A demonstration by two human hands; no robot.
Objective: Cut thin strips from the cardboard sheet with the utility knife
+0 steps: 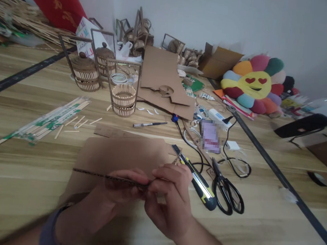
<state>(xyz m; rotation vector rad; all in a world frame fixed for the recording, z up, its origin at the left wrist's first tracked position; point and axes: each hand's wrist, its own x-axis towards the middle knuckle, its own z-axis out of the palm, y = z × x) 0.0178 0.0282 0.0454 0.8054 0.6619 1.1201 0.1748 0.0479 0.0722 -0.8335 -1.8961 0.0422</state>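
Head view, left hand (117,194), right hand (171,199), both pinching seemingly one cardboard piece (90,173), one cutter (198,179) nearby

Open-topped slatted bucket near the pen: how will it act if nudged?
The bucket is probably light: thin slats, hollow inside. Pushed at its handle, it may tip, as that rises above the small base. Rolling looks unlikely while it stands upright.
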